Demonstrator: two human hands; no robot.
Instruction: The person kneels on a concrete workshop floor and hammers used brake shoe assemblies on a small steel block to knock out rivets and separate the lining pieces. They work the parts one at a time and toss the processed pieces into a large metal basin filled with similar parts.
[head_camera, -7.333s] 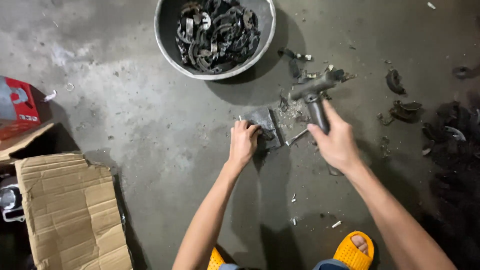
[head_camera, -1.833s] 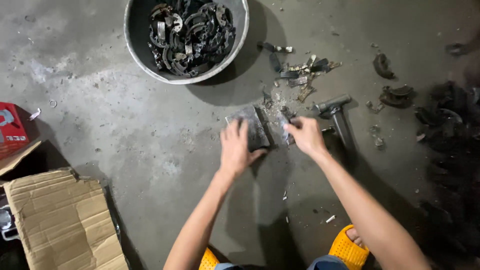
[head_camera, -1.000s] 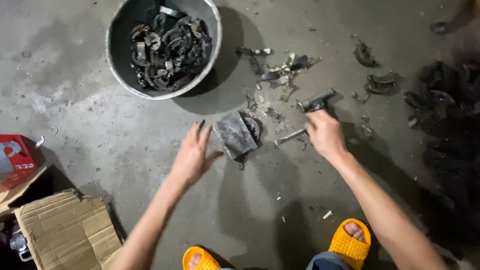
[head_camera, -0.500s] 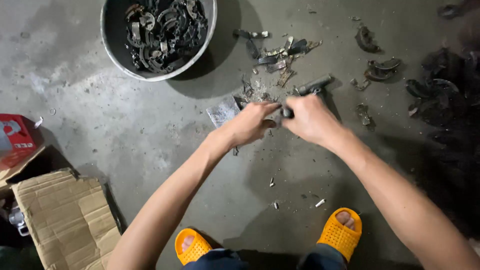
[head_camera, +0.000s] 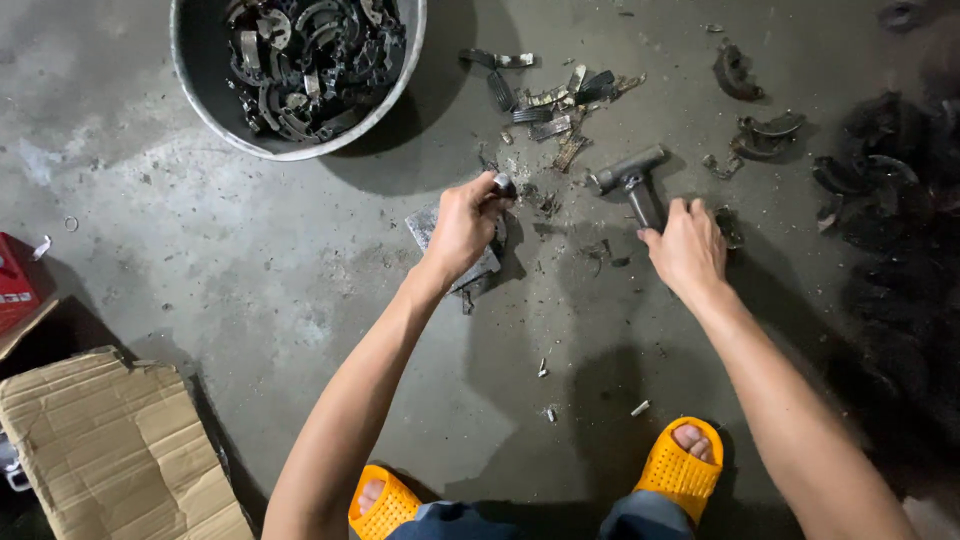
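Two hands have parted: left hand (head_camera: 465, 225) pinches a small dark piece (head_camera: 503, 187), right hand (head_camera: 688, 247) grips the hammer (head_camera: 632, 180).

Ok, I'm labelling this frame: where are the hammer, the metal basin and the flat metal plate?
hammer (head_camera: 630, 172), head view, on its metal head.
metal basin (head_camera: 205, 100), head view, on its left wall near the rim.
flat metal plate (head_camera: 422, 225), head view, on its bare left corner.

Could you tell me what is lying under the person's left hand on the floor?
Under the left hand lies a flat grey metal plate, its corners showing. The fingers pinch a small dark piece; the plate's middle is covered.
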